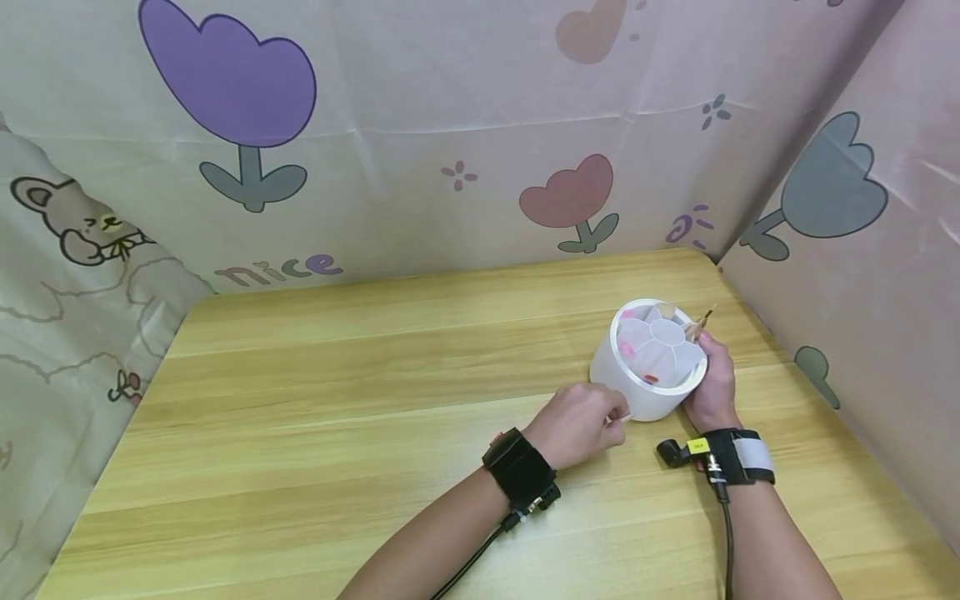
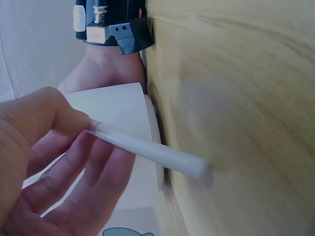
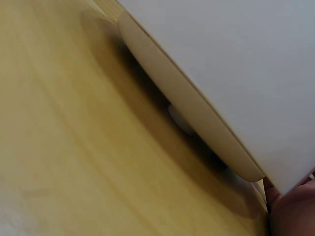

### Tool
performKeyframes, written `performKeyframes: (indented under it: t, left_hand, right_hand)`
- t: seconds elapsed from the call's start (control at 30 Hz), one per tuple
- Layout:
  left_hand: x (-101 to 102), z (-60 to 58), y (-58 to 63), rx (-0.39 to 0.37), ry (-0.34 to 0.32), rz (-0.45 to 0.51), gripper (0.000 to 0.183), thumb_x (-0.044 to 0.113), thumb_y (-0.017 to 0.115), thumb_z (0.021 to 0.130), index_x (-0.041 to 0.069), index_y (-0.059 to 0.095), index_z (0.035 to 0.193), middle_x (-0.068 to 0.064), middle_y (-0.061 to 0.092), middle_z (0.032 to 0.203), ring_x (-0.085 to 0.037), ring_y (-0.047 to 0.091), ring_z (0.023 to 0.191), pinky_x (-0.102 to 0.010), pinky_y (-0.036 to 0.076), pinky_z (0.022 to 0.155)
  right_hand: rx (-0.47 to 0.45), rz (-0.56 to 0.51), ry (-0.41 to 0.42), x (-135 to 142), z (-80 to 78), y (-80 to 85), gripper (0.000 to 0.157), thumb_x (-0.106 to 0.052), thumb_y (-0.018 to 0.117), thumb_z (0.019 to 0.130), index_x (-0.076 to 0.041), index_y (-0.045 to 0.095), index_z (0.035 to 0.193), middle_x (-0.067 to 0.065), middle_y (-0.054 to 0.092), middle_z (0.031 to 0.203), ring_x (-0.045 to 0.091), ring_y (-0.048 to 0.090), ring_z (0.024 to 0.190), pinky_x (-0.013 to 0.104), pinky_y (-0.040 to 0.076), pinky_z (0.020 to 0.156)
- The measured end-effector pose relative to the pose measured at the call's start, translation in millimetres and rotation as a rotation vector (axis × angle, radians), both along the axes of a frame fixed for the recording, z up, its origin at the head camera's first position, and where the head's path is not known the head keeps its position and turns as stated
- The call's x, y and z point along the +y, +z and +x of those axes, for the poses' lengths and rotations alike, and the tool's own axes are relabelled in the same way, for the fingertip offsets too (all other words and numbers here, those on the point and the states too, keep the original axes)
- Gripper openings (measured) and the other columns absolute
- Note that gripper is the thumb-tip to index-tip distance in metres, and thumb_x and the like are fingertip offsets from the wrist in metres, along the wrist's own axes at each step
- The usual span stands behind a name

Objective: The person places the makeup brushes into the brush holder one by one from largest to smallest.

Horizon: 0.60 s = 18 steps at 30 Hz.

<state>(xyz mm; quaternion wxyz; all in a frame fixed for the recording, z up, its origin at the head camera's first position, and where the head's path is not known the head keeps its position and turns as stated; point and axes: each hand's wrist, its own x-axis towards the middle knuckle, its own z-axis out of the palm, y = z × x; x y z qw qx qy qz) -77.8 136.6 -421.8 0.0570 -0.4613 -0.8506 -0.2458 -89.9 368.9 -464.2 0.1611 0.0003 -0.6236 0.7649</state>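
Note:
A white round container [image 1: 651, 406] stands on the table at the right in the head view. Inside its rim show a translucent flower-shaped piece [image 1: 660, 343], pink bits and a small brownish pointed thing [image 1: 700, 324]. My right hand [image 1: 711, 385] grips the container's right side; its far fingers are hidden. At the container's near left, my left hand [image 1: 581, 423] pinches a slim white rod [image 2: 152, 151] between thumb and fingers. The left wrist view shows the rod's blunt end pointing away from the fingers. A rounded base [image 3: 192, 105] shows beneath the container in the right wrist view.
The wooden table [image 1: 337, 400] spreads out to the left of both hands. Patterned cloth [image 1: 405, 108] hangs behind it and along both sides. Black straps with cameras sit on both wrists, and a cable [image 1: 727, 533] trails down along the right forearm.

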Motion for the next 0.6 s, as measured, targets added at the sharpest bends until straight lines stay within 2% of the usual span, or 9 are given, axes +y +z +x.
performKeyframes:
  t: [0.2, 0.6]
  left_hand:
    - [0.6, -0.2, -1.0, 0.030, -0.015, 0.038, 0.008, 0.016, 0.067, 0.079, 0.018, 0.067, 0.087, 0.014, 0.056, 0.077, 0.003, 0.046, 0.067, -0.006, 0.037, 0.061]
    - [0.9, 1.2, 0.6, 0.047, -0.023, 0.068, 0.009, 0.015, 0.067, 0.078, 0.016, 0.067, 0.087, 0.013, 0.057, 0.076, 0.003, 0.045, 0.066, -0.005, 0.036, 0.060]
  right_hand:
    - [0.007, -0.010, 0.006, 0.0, -0.1, -0.7, 0.043, -0.033, 0.029, 0.102, -0.006, 0.049, 0.129, 0.003, 0.053, 0.125, 0.010, 0.048, 0.116, 0.020, 0.038, 0.096]
    - [-0.012, -0.013, 0.001, 0.1, 1.1, -0.5, 0.044, -0.033, 0.028, 0.103, -0.007, 0.048, 0.132, 0.002, 0.053, 0.127, 0.010, 0.049, 0.117, 0.019, 0.038, 0.096]
